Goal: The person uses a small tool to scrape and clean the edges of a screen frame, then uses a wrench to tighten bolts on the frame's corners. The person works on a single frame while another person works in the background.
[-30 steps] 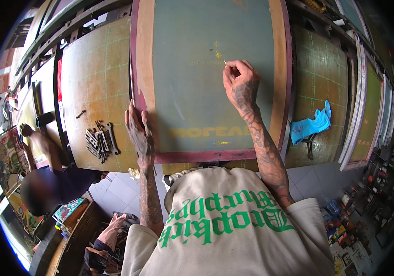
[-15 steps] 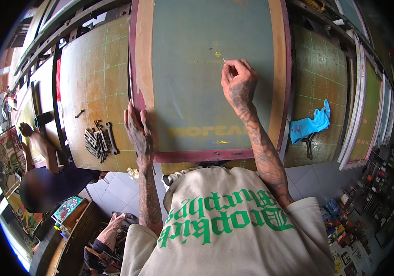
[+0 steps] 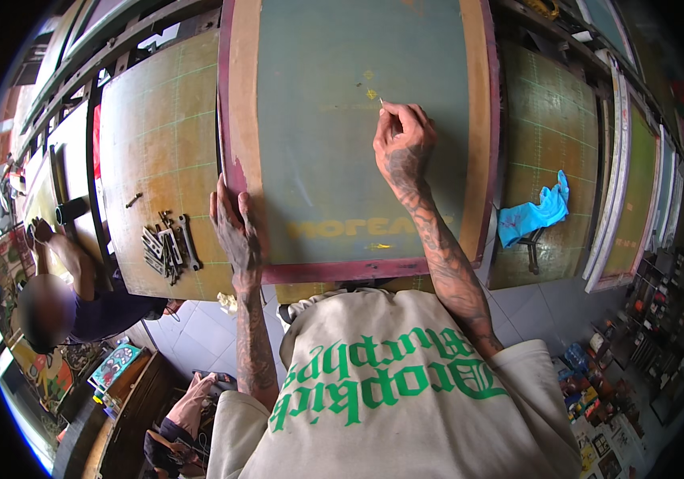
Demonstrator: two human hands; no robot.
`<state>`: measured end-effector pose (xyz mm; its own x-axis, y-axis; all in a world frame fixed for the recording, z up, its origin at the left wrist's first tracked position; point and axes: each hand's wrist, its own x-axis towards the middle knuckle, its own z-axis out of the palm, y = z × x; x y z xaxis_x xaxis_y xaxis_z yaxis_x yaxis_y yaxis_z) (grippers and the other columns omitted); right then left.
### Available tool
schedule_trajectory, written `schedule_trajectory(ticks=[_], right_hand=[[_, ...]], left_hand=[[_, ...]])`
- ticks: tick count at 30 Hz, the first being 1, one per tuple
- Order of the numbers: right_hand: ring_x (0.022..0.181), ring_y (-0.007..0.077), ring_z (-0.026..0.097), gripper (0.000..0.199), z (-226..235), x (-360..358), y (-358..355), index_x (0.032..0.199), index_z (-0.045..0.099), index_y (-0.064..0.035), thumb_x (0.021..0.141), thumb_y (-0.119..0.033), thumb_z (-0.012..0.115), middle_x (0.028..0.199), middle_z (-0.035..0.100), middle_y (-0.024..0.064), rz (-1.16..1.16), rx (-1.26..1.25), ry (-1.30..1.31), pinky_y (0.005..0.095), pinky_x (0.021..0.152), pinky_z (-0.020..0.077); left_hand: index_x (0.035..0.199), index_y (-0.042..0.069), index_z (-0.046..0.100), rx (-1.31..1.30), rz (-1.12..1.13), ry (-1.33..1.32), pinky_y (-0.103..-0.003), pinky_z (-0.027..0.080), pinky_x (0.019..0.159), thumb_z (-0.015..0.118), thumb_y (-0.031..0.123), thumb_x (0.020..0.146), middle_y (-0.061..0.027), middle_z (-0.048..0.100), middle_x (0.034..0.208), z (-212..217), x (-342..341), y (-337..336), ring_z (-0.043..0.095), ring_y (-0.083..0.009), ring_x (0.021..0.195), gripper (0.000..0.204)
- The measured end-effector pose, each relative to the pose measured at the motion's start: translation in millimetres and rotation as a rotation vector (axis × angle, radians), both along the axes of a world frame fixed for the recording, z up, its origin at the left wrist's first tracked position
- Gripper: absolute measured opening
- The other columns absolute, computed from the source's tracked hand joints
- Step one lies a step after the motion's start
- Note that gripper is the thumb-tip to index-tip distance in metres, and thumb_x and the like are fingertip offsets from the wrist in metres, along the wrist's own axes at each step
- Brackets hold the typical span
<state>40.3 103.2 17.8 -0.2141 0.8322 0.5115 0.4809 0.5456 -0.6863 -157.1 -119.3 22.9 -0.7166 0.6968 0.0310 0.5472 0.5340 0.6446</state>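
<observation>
In front of me lies a screen printing frame (image 3: 482,144) with dark red edges, brown tape strips and grey-green mesh (image 3: 318,152). Small yellow registration marks (image 3: 371,94) and faint yellow lettering show on the mesh. My right hand (image 3: 406,148) is closed in a pinch near these marks. A thin, pale tip (image 3: 382,101) sticks out from its fingertips, too small to name. My left hand (image 3: 238,231) rests on the frame's left edge near the front corner, fingers stretched out and thumb apart.
Left of the frame, wrenches (image 3: 188,242) and bolts (image 3: 164,247) lie on a gridded board (image 3: 150,120). A blue glove (image 3: 535,215) lies on the right board (image 3: 549,120). Another person (image 3: 98,307) works at far left. White-edged frames (image 3: 609,184) stand at right.
The whole view has shifted slightly. My right hand stays pinched beside the marks, and my left stays on the frame edge. The other person's head and arms have moved a little.
</observation>
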Motion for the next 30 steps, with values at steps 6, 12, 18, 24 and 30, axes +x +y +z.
schedule_trajectory(ticks=[6, 12, 18, 24, 30], right_hand=[[0.071, 0.0199, 0.059, 0.015, 5, -11, 11, 0.097, 0.069, -0.0008, 0.083, 0.005, 0.072, 0.082, 0.064, 0.0068, -0.01, -0.151, 0.124, 0.0341, 0.062, 0.049], [0.064, 0.0172, 0.058, 0.013, 20, 13, 0, 0.094, 0.071, -0.0023, 0.084, 0.005, 0.072, 0.078, 0.062, 0.0055, -0.019, -0.224, 0.085, 0.0313, 0.057, 0.0475], [0.07, 0.0227, 0.062, 0.014, 19, 13, 4, 0.094, 0.07, -0.0009, 0.082, 0.006, 0.072, 0.082, 0.064, 0.0084, 0.039, -0.302, 0.004, 0.0335, 0.058, 0.0494], [0.07, 0.0201, 0.063, 0.013, 22, 10, 2, 0.097, 0.071, -0.0015, 0.085, 0.005, 0.071, 0.083, 0.064, 0.0081, -0.002, -0.178, 0.111, 0.0333, 0.059, 0.049], [0.072, 0.0063, 0.056, 0.012, 33, 62, -12, 0.104, 0.075, -0.0024, 0.093, -0.004, 0.072, 0.087, 0.066, 0.0009, -0.171, -0.198, 0.153, 0.0225, 0.061, 0.0435]], left_hand=[[0.154, 0.007, 0.043, -0.006, 0.02, -0.009, -0.047, 0.029, 0.119, 0.049, 0.038, 0.107, -0.0179, 0.048, 0.152, 4, 2, -4, 0.037, -0.0372, 0.144, 0.056], [0.15, 0.004, 0.045, 0.046, -0.123, 0.413, -0.05, 0.027, 0.122, 0.056, 0.032, 0.104, -0.0169, 0.049, 0.151, 28, 15, 19, 0.038, -0.0364, 0.144, 0.056], [0.127, 0.016, 0.067, 0.186, -0.278, 0.383, -0.047, 0.039, 0.112, 0.075, 0.021, 0.091, -0.0049, 0.065, 0.132, 49, 44, 90, 0.05, -0.0336, 0.135, 0.037], [0.114, 0.017, 0.074, 0.265, -0.502, 0.327, -0.04, 0.045, 0.094, 0.077, 0.029, 0.087, -0.0003, 0.07, 0.116, 33, 62, 168, 0.058, -0.0251, 0.115, 0.03], [0.101, 0.016, 0.077, 0.133, -0.611, 0.373, -0.039, 0.047, 0.085, 0.075, 0.032, 0.089, 0.0007, 0.07, 0.108, 20, 63, 205, 0.058, -0.0228, 0.105, 0.02]])
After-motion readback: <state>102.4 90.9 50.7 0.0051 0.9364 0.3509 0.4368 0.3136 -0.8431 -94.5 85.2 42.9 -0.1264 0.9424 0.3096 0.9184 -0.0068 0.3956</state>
